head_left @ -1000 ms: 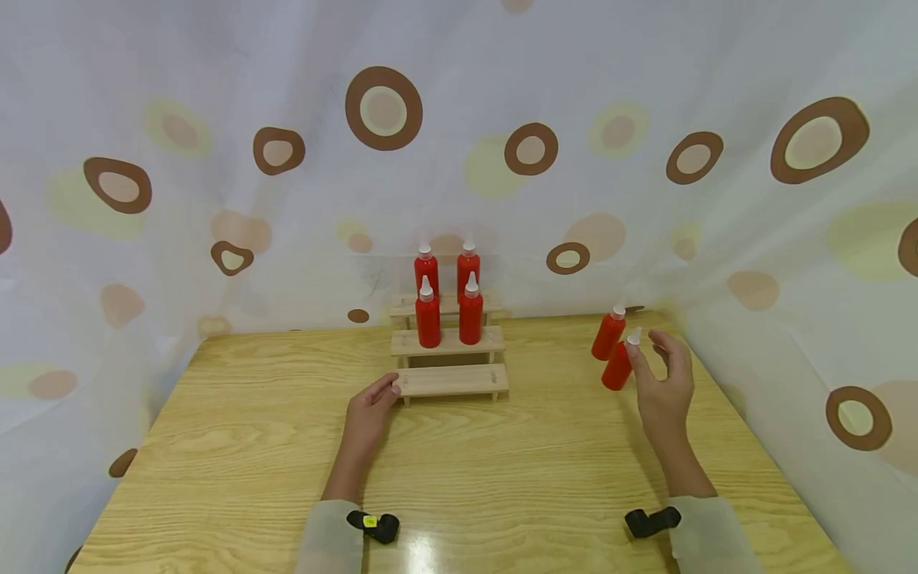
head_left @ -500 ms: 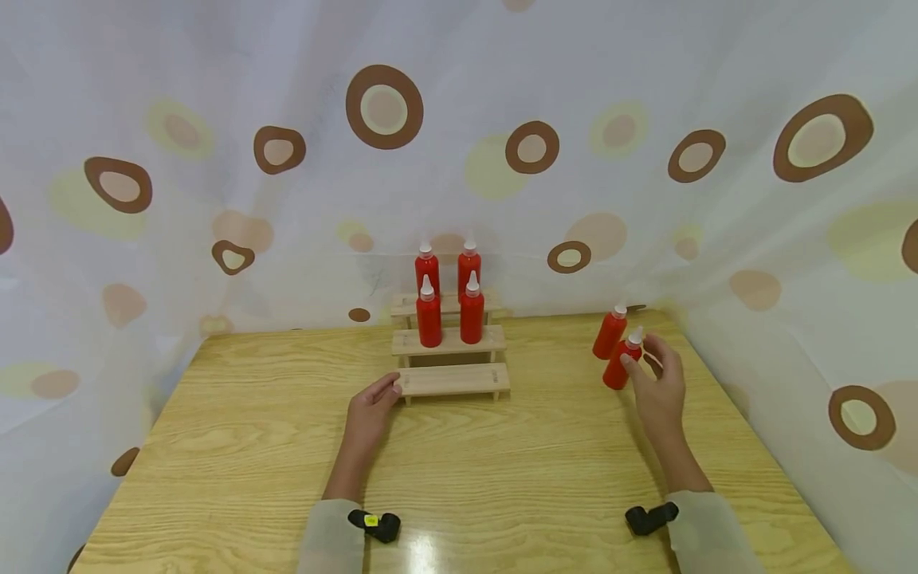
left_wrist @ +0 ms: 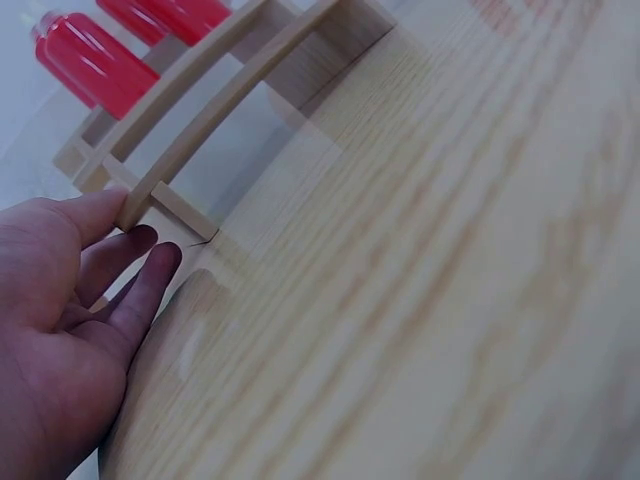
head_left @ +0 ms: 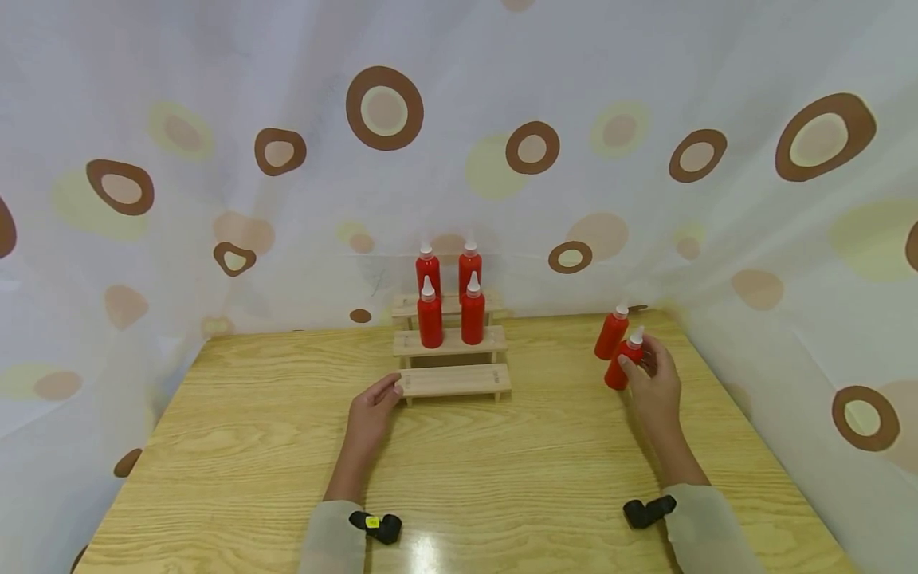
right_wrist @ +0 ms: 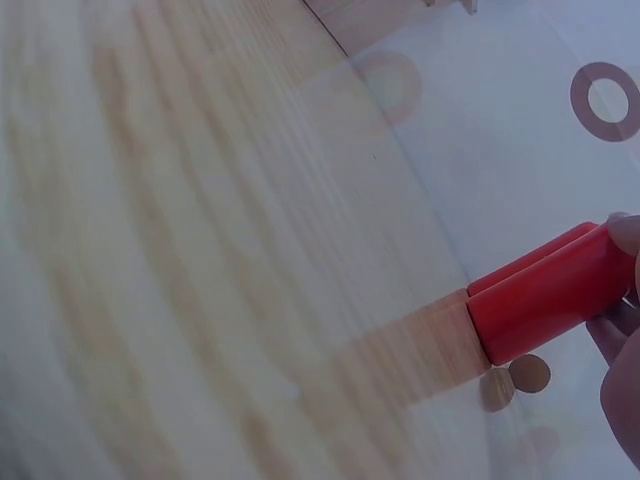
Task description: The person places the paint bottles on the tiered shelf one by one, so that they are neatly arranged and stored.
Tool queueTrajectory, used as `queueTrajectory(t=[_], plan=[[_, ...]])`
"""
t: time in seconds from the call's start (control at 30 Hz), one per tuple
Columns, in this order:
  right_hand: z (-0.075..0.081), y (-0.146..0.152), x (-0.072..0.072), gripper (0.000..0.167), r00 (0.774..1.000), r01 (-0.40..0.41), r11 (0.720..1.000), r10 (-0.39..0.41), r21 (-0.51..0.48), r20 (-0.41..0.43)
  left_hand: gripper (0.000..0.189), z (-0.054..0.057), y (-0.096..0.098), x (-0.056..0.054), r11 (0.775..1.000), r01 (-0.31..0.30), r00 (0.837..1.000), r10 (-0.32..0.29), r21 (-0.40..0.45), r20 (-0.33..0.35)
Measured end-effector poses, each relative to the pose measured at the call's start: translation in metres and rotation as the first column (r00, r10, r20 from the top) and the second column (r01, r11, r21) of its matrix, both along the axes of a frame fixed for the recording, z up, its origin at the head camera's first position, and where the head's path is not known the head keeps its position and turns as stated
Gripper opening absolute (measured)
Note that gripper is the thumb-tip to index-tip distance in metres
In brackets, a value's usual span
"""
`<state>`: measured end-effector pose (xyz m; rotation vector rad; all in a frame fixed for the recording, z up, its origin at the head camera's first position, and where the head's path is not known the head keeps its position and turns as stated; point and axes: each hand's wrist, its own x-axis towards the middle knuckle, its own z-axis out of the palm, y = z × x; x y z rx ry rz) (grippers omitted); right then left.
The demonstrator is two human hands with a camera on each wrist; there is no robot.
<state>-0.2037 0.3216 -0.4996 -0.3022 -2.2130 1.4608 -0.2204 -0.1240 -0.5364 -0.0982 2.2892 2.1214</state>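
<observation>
My right hand [head_left: 656, 391] holds a red squeeze bottle [head_left: 618, 370] with a white pointed cap, thumb on the near side and fingers round the back. The right wrist view shows this bottle [right_wrist: 550, 300] standing on the table. Just behind it is a second red bottle [head_left: 610, 335]. A three-step wooden rack [head_left: 453, 381] stands at the middle back. Its lowest step's left end is pinched by my left hand [head_left: 371, 408], the thumb [left_wrist: 100, 212] against the board in the left wrist view. Two bottles stand on the middle step [head_left: 450, 340], two on the top step.
Light wood-grain table [head_left: 459, 478] lies under everything. A white curtain [head_left: 459, 191] with brown ring patterns encloses its back and sides. Both wrists carry small black cameras [head_left: 376, 526] over pale sleeves.
The right hand has moved slightly left and down from the bottle's cap, and its fingers have closed round the bottle's body. The left hand and the rack have stayed in place.
</observation>
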Motion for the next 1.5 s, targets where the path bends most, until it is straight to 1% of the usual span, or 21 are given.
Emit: queueTrajectory(t=[0.13, 0.2, 0.3, 0.43, 0.53, 0.7, 0.83, 0.9, 1.1, 1.23, 1.4, 1.5], plan=[[0.003, -0.001, 0.001, 0.056, 1.0, 0.006, 1.0, -0.006, 0.027, 0.011, 0.039, 0.0, 0.0, 0.001, 1.0, 0.008, 1.0, -0.008, 0.005, -0.002], [0.007, -0.004, 0.003, 0.057, 1.0, -0.002, 1.0, 0.001, 0.026, 0.009, 0.039, 0.001, 0.0, 0.001, 1.0, 0.009, 1.0, -0.009, 0.006, 0.0], [0.013, -0.01, 0.004, 0.058, 1.0, -0.019, 1.0, 0.019, 0.019, 0.01, 0.039, 0.001, 0.0, 0.001, 1.0, 0.007, 1.0, -0.007, 0.004, -0.004], [0.02, -0.02, 0.004, 0.059, 0.998, -0.063, 0.998, 0.063, 0.004, 0.013, 0.038, 0.0, 0.0, 0.0, 1.0, 0.004, 1.0, -0.004, -0.004, -0.005], [0.023, -0.029, 0.004, 0.058, 0.995, -0.104, 0.995, 0.104, 0.005, -0.006, 0.037, -0.001, -0.001, 0.0, 1.0, 0.001, 1.0, -0.001, -0.002, 0.003], [0.031, -0.051, 0.006, 0.056, 0.984, -0.165, 0.986, 0.166, 0.024, -0.071, 0.038, 0.0, -0.001, 0.001, 1.0, 0.002, 1.0, -0.002, -0.003, 0.013], [0.037, -0.073, 0.008, 0.057, 0.966, -0.231, 0.973, 0.231, 0.016, -0.12, 0.037, 0.001, -0.001, 0.002, 1.0, 0.013, 1.0, -0.013, 0.005, 0.019], [0.038, -0.085, 0.007, 0.057, 0.957, -0.262, 0.965, 0.26, 0.002, -0.128, 0.038, 0.001, -0.002, 0.002, 1.0, 0.021, 1.0, -0.021, 0.013, 0.013], [0.039, -0.121, 0.002, 0.055, 0.925, -0.363, 0.932, 0.36, -0.006, -0.124, 0.039, 0.003, -0.001, 0.001, 1.0, 0.014, 1.0, -0.014, 0.0, -0.013], [0.037, -0.142, -0.001, 0.054, 0.901, -0.421, 0.907, 0.417, -0.01, -0.123, 0.038, 0.003, 0.0, 0.001, 1.0, 0.015, 1.0, -0.015, 0.008, -0.001], [0.036, -0.166, -0.006, 0.053, 0.873, -0.474, 0.881, 0.47, -0.005, -0.129, 0.042, 0.003, -0.001, 0.001, 0.999, 0.032, 0.999, -0.032, 0.01, -0.006], [0.036, -0.179, -0.008, 0.054, 0.858, -0.503, 0.864, 0.499, -0.009, -0.123, 0.042, 0.004, -0.001, 0.002, 0.999, 0.031, 1.0, -0.031, 0.012, -0.007]])
